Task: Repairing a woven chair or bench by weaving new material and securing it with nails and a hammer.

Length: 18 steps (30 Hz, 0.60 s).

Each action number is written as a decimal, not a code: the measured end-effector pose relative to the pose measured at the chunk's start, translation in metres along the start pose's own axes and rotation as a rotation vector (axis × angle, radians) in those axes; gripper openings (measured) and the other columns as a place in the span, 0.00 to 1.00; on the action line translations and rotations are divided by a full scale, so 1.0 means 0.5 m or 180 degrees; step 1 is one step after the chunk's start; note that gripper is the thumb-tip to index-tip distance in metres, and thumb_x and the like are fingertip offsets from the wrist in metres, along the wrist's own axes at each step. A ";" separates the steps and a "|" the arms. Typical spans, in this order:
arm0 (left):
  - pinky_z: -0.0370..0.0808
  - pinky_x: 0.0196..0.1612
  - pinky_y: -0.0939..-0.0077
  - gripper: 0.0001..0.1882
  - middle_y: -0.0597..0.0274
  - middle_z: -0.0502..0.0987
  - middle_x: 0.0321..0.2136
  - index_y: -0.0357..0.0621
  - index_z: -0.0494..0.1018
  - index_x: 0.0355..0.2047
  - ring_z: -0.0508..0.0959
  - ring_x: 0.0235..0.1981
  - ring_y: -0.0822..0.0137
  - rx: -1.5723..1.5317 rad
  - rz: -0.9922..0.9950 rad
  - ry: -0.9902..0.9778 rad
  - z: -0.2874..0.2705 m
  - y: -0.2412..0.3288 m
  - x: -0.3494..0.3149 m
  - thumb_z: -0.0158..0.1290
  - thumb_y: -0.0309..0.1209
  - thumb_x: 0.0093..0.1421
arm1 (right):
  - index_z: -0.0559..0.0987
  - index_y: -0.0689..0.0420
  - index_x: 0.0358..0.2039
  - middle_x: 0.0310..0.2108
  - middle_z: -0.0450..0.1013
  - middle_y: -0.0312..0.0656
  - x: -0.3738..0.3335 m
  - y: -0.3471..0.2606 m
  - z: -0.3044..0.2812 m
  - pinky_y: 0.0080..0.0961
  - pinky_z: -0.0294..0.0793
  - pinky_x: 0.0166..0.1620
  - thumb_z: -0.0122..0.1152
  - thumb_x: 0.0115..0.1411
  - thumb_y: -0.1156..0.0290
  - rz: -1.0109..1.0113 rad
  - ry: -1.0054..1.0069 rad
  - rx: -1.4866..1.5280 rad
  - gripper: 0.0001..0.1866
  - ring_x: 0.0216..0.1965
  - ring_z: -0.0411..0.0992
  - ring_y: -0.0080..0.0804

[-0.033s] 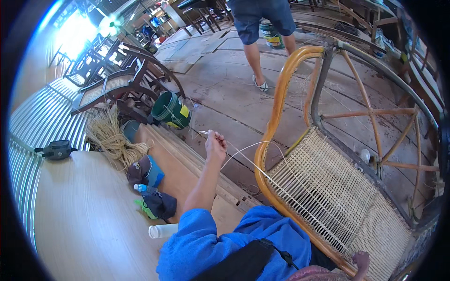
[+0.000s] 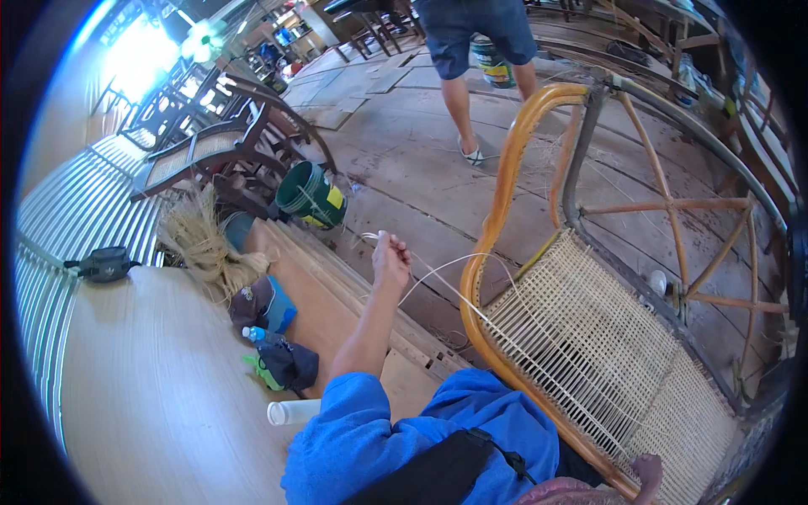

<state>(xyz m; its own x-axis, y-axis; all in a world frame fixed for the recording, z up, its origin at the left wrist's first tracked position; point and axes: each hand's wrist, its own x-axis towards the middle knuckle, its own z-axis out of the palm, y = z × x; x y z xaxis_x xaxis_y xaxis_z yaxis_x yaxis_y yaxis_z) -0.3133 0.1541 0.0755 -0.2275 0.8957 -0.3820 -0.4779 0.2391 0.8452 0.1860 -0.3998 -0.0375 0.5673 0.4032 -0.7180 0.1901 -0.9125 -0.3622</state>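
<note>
My left hand (image 2: 392, 259), raised at the middle of the view, is closed on a thin pale cane strand (image 2: 439, 279). A tight length of it runs to the near edge of the woven cane panel (image 2: 589, 320), and a loose loop arches beside it. The panel is stretched in a chair frame (image 2: 495, 206) of glossy orange-brown wood, with a denser weave on its far side and more open rows nearer me. Low at the right, my right hand (image 2: 646, 473) rests by the panel's near edge with its fingers curled; whatever they hold is hidden.
A bundle of cane strands (image 2: 206, 252) lies left, near a green bucket (image 2: 310, 195) and dark wooden chairs (image 2: 210, 147). Caps, a bottle (image 2: 254, 334) and a black pouch (image 2: 103, 265) sit on boards. Another person (image 2: 475, 76) stands beyond the chair frame.
The whole view has shifted slightly, with things a little further right in the picture. My left hand keeps its grip on the cane strand.
</note>
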 end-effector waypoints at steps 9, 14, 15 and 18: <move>0.61 0.15 0.78 0.16 0.69 0.66 0.15 0.55 0.64 0.20 0.65 0.15 0.73 -0.0276 0.0028 -0.0004 -0.033 0.033 0.057 0.42 0.47 0.60 | 0.71 0.64 0.12 0.08 0.64 0.38 -0.024 -0.025 0.078 0.26 0.62 0.19 0.57 0.39 0.69 -0.0337 0.0830 -0.0402 0.11 0.13 0.62 0.21; 0.67 0.13 0.75 0.23 0.61 0.67 0.09 0.44 0.70 0.26 0.70 0.10 0.68 0.3329 -0.0079 -0.0352 -0.089 -0.042 0.026 0.43 0.53 0.57 | 0.70 0.64 0.10 0.08 0.60 0.36 -0.064 -0.098 0.046 0.26 0.58 0.17 0.58 0.39 0.71 -0.0111 0.0281 0.0114 0.11 0.13 0.57 0.18; 0.68 0.14 0.72 0.27 0.57 0.72 0.13 0.41 0.73 0.23 0.73 0.14 0.69 0.4416 0.0039 -0.0167 -0.095 -0.061 0.029 0.43 0.55 0.55 | 0.69 0.63 0.09 0.07 0.60 0.34 -0.074 -0.102 0.039 0.26 0.56 0.16 0.60 0.38 0.71 -0.0164 0.0409 0.0074 0.12 0.12 0.56 0.17; 0.70 0.19 0.68 0.28 0.54 0.75 0.16 0.39 0.75 0.23 0.75 0.15 0.65 0.4771 -0.0630 -0.0580 -0.059 -0.082 -0.044 0.42 0.54 0.56 | 0.69 0.63 0.08 0.06 0.60 0.34 -0.090 -0.106 0.038 0.25 0.56 0.16 0.61 0.38 0.72 -0.0173 0.0343 0.0609 0.13 0.11 0.55 0.18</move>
<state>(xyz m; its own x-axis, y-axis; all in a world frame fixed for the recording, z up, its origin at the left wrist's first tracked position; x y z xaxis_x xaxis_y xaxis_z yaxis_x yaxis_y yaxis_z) -0.3138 0.1136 0.0381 -0.1069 0.8104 -0.5760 0.8133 0.4045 0.4182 0.1354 -0.3681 0.0027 0.6446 0.4323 -0.6305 0.0731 -0.8558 -0.5121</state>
